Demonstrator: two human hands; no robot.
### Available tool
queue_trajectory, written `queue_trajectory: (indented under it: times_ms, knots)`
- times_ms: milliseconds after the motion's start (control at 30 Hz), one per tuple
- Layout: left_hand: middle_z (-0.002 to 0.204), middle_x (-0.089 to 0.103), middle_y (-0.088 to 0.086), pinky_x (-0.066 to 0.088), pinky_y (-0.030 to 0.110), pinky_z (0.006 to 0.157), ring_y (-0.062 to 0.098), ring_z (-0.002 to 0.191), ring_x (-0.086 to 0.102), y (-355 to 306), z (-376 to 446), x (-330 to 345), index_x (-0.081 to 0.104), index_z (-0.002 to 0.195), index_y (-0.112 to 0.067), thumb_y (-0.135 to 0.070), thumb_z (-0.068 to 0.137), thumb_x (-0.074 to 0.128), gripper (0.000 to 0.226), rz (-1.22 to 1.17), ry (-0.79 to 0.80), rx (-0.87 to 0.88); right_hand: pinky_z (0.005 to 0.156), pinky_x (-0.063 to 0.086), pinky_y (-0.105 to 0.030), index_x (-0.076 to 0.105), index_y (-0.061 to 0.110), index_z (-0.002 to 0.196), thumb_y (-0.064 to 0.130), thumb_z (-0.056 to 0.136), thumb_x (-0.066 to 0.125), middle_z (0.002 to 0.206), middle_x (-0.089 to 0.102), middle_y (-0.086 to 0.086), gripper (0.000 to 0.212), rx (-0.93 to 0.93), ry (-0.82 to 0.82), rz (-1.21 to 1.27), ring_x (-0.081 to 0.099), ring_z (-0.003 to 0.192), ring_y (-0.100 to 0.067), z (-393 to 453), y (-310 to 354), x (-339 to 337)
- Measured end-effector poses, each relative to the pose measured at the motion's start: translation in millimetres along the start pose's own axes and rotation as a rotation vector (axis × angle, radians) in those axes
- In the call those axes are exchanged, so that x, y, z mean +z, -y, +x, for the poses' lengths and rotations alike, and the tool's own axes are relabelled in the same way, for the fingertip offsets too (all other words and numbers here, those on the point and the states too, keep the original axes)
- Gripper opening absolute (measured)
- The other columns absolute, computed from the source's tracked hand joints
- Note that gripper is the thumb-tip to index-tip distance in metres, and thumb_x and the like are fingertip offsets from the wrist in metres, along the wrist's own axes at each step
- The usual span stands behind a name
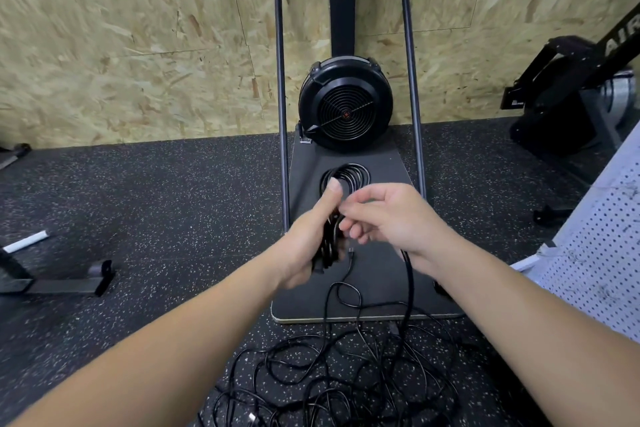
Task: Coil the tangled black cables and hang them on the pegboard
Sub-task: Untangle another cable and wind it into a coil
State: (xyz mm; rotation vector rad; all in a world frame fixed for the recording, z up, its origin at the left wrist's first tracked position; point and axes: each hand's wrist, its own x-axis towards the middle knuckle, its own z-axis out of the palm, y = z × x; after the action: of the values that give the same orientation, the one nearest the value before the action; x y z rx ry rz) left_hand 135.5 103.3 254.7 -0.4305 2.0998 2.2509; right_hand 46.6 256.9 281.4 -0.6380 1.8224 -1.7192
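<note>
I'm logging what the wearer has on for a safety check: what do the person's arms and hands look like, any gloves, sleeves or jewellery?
Both forearms are bare up to the frame edge, with no sleeves in view. The left hand and the right hand wear no gloves, and no rings, watch or wristbands show. The fingernails look short and unpainted.

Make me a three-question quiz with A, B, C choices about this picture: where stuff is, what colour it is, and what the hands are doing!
1. Where is the tangled pile of cables?
A. on the floor
B. on the pegboard
C. on the fan

2. What colour is the pegboard?
A. red
B. white
C. green

3. What is the left hand doing?
A. hanging open
B. pointing
C. gripping a coil

Answers: 1 A, the pile lies on the speckled floor. 2 B, the holed board at right is white. 3 C, its fingers wrap the coil of cable.
</note>
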Motion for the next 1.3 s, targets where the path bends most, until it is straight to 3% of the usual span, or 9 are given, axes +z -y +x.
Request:
queue_trajectory:
  times_ms: [133, 300, 433, 633, 767, 900, 1000, 1200, 1300]
  knots:
    - [0.088, 0.063, 0.005, 0.019, 0.038, 0.060, 0.015, 0.067, 0.048, 8, 5, -1, 0.075, 0.092, -0.026, -0.061, 0.085, 0.082, 0.036, 0.178, 0.093, 0.066, 0.070, 0.059, -0.036, 0.079, 0.003, 0.101, 0.023, 0.093, 0.088, 0.084, 0.079, -0.014, 0.023, 0.088, 0.026, -0.035, 0.070, 0.071, -0.021, 1, -2, -11]
    - [0.080, 0.066, -0.010, 0.044, 0.026, 0.063, 0.010, 0.071, 0.053, 5, 8, -1, 0.073, 0.107, -0.017, -0.016, 0.099, 0.076, 0.009, 0.084, 0.048, 0.094, 0.102, 0.062, -0.040, 0.077, 0.002, 0.117, 0.020, 0.106, 0.072, 0.109, 0.083, -0.014, 0.022, -0.003, 0.046, 0.102, 0.080, 0.109, -0.028, -1, 9, -20]
    - [0.080, 0.058, -0.003, 0.044, 0.026, 0.059, 0.011, 0.068, 0.052, 9, 14, -7, 0.075, 0.120, -0.010, -0.036, 0.096, 0.073, 0.036, -0.015, -0.046, 0.082, 0.105, 0.062, -0.045, 0.078, 0.007, 0.115, 0.021, 0.105, 0.074, 0.106, 0.084, -0.008, 0.018, -0.007, -0.056, -0.022, 0.081, 0.105, -0.023, 5, 4, -31]
    - [0.079, 0.053, 0.001, 0.038, 0.025, 0.056, 0.013, 0.064, 0.043, 3, 19, -17, 0.066, 0.111, -0.014, -0.029, 0.109, 0.066, 0.016, -0.179, -0.113, 0.142, 0.100, 0.052, -0.032, 0.082, 0.027, 0.105, 0.051, 0.102, 0.073, 0.106, 0.082, 0.013, 0.026, 0.101, 0.035, -0.442, 0.073, 0.110, -0.007, 2, -14, -39]
    - [0.080, 0.052, 0.001, 0.040, 0.027, 0.057, 0.015, 0.064, 0.043, 1, 22, -27, 0.061, 0.110, -0.013, -0.037, 0.099, 0.075, 0.030, -0.172, -0.174, 0.189, 0.067, 0.040, -0.036, 0.082, 0.025, 0.089, 0.045, 0.104, 0.068, 0.071, 0.057, 0.000, 0.029, 0.048, -0.012, -0.629, 0.048, 0.066, -0.022, 2, -9, -45]
    - [0.075, 0.051, 0.007, 0.033, 0.030, 0.057, 0.023, 0.064, 0.047, 0, 13, -30, 0.056, 0.082, -0.025, -0.056, 0.094, 0.079, 0.040, 0.107, -0.171, 0.110, 0.062, 0.055, -0.029, 0.083, 0.011, 0.087, 0.027, 0.104, 0.073, 0.073, 0.067, -0.006, 0.026, -0.090, -0.121, -0.327, 0.058, 0.064, -0.017, 1, 14, -40]
    - [0.072, 0.051, 0.011, 0.035, 0.029, 0.051, 0.028, 0.067, 0.045, 2, 2, -22, 0.055, 0.081, -0.025, -0.047, 0.101, 0.076, 0.035, 0.242, -0.052, 0.137, 0.063, 0.060, -0.029, 0.080, -0.001, 0.091, 0.021, 0.103, 0.076, 0.074, 0.069, -0.008, 0.025, -0.144, -0.199, -0.110, 0.061, 0.064, -0.017, -1, 23, -31]
    - [0.075, 0.065, -0.029, 0.046, 0.009, 0.072, -0.012, 0.072, 0.059, 11, -5, 18, 0.062, 0.104, -0.030, -0.011, 0.106, 0.070, 0.021, 0.292, 0.086, 0.260, 0.069, 0.069, -0.044, 0.077, -0.003, 0.097, 0.017, 0.097, 0.084, 0.080, 0.074, -0.028, 0.022, -0.100, -0.346, -0.031, 0.069, 0.062, -0.023, 2, 20, -21]
    - [0.090, 0.072, -0.001, 0.061, 0.030, 0.090, 0.016, 0.096, 0.079, 15, -3, 23, 0.065, 0.103, -0.015, -0.011, 0.108, 0.068, 0.007, 0.191, 0.041, 0.247, 0.065, 0.069, -0.046, 0.073, -0.004, 0.096, 0.011, 0.096, 0.083, 0.080, 0.075, -0.029, 0.019, -0.116, -0.411, -0.045, 0.073, 0.061, -0.024, 3, 19, -21]
